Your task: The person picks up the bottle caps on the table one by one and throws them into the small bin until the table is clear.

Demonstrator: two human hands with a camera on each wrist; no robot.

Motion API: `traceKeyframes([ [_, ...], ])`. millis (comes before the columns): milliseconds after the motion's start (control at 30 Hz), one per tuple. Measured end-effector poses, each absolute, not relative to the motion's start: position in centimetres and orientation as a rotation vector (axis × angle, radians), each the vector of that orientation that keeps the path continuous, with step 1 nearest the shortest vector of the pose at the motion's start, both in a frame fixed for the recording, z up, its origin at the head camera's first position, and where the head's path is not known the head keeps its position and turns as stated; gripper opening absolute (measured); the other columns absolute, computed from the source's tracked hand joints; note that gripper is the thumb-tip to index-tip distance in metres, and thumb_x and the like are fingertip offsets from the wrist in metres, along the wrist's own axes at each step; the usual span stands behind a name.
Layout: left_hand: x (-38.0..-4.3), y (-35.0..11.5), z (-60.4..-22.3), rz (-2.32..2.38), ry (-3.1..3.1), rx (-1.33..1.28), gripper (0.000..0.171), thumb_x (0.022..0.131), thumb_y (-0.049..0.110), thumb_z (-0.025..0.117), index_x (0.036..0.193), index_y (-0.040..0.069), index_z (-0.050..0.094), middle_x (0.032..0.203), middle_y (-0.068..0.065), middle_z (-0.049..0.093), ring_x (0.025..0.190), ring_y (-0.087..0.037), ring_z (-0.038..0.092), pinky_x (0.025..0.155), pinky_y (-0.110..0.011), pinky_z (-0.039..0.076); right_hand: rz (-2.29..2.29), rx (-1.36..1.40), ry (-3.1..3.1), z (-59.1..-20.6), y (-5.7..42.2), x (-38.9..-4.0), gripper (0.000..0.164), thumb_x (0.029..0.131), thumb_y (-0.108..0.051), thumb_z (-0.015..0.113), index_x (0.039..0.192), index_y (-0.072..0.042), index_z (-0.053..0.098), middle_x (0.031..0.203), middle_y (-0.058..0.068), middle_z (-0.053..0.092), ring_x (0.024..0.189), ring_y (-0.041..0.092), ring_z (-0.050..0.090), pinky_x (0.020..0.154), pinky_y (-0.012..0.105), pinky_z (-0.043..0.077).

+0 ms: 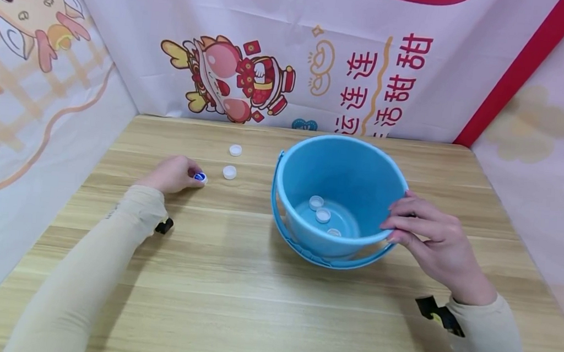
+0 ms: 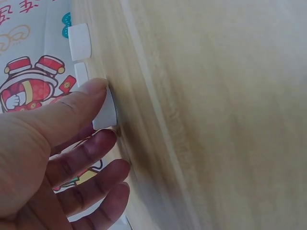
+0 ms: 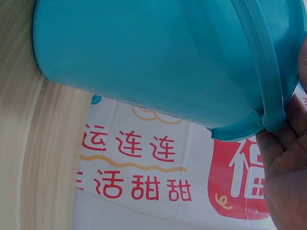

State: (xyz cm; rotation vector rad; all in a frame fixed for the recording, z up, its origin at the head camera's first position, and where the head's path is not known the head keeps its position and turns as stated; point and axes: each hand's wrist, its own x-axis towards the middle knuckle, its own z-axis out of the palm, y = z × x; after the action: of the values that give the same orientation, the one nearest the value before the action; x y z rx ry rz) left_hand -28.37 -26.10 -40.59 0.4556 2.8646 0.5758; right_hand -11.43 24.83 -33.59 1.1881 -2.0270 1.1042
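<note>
A blue bucket [image 1: 342,164] stands on the table, its handle folded down toward the front. My right hand [image 1: 428,237] grips the bucket's right rim; in the right wrist view the fingers [image 3: 283,148] lie by the handle joint. Inside on the bottom lie three white bottle caps [image 1: 323,215]. At the left, my left hand [image 1: 176,174] pinches a bottle cap [image 1: 200,177] with a blue top, between thumb and index finger. In the left wrist view this cap [image 2: 106,111] shows its white side, close to the tabletop. The other left fingers are loosely bent.
Two more white bottle caps lie on the wooden table [image 1: 232,304], one cap [image 1: 230,172] just right of my left hand and another cap [image 1: 235,150] farther back. Printed cloth [image 1: 292,49] hangs along the table's back edge and both sides.
</note>
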Motion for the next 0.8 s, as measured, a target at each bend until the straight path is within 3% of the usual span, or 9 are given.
traceKeyframes([
  [433, -28.3, -26.1, -40.9, 0.520, 2.892, 0.484, 0.026, 0.086, 0.023, 0.078, 0.100, 0.001, 0.074, 0.094, -0.010, 0.071, 0.087, -0.028, 0.062, 0.086, -0.048, 0.048, 1.076, 1.190, -2.034, -33.8, 25.0, -11.6, 0.037, 0.089, -0.033, 0.067, 0.090, 0.003, 0.076, 0.096, 0.014, 0.067, 0.100, 0.020, 0.062, 0.109, 0.038, 0.036],
  [800, -26.9, -24.7, -38.8, 0.718, 2.842, 0.401, 0.034, 0.089, 0.025, 0.076, 0.115, 0.004, 0.070, 0.105, -0.011, 0.068, 0.095, -0.028, 0.061, 0.088, -0.048, 0.047, 1.070, 1.198, -2.040, -33.8, 25.3, -11.7, 0.036, 0.089, -0.032, 0.067, 0.091, 0.003, 0.076, 0.097, 0.014, 0.068, 0.101, 0.018, 0.062, 0.109, 0.037, 0.036],
])
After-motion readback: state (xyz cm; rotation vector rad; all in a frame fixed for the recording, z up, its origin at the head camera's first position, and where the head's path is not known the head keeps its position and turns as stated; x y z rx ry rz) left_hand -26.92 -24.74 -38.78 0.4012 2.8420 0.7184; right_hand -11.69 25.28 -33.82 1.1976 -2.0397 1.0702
